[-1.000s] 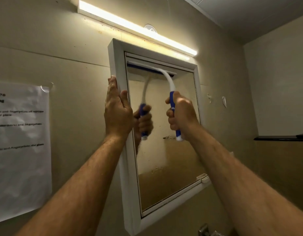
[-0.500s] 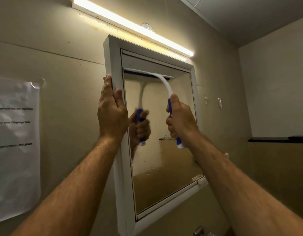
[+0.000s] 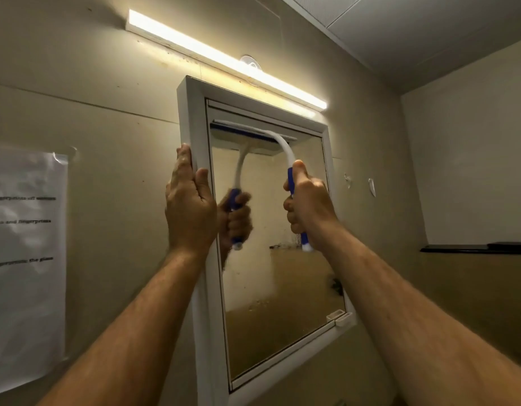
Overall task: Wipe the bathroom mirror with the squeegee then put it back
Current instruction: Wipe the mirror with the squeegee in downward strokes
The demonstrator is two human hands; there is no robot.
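Observation:
A white-framed bathroom mirror (image 3: 297, 288) hangs on the beige wall, its glass spotted and smeared. A squeegee (image 3: 278, 139) with a white curved neck and blue grip has its blade pressed flat against the top of the glass. My right hand (image 3: 307, 205) is closed around the blue grip. My left hand (image 3: 190, 205) clasps the left side of the mirror frame (image 3: 194, 118), fingers wrapped over its edge. The reflection of my right hand and the squeegee shows in the glass.
A lit strip light (image 3: 224, 57) runs above the mirror. A printed paper sheet (image 3: 24, 259) is taped to the wall at left. A dark shelf (image 3: 476, 249) juts from the right wall. A small white clip (image 3: 339, 317) sits at the mirror's lower right corner.
The squeegee blade has slid a short way down from the top edge of the glass, my right hand moving down with it. My left hand has kept its hold on the frame.

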